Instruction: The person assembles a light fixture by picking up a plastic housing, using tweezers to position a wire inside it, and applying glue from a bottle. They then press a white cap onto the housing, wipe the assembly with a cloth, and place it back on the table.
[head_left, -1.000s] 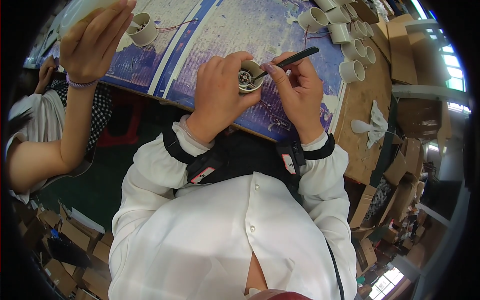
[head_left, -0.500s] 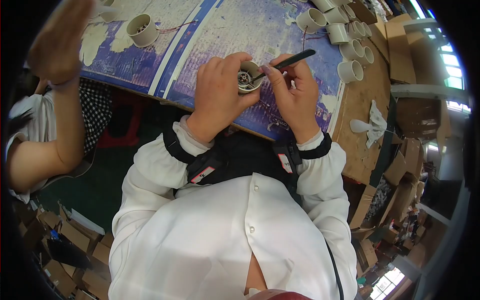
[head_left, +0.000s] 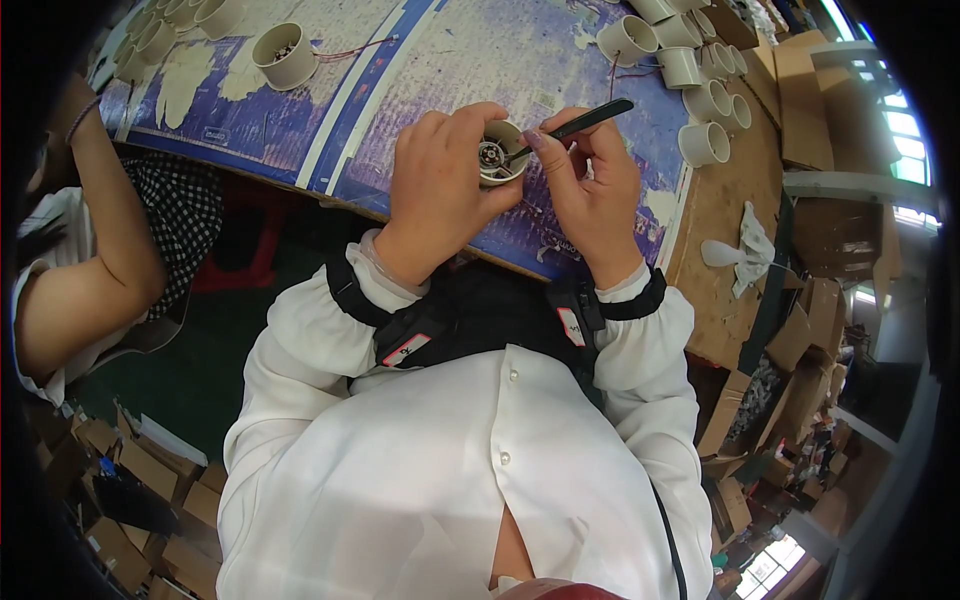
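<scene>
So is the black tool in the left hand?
No, the right hand holds the black tool; the left hand holds the white cup.

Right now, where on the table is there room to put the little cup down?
There is bare room on the blue worn tabletop between the lone cup with red wires and the left hand holding the white cup. It is crowded at the far right, where the white cups cluster beyond the right hand.
</scene>
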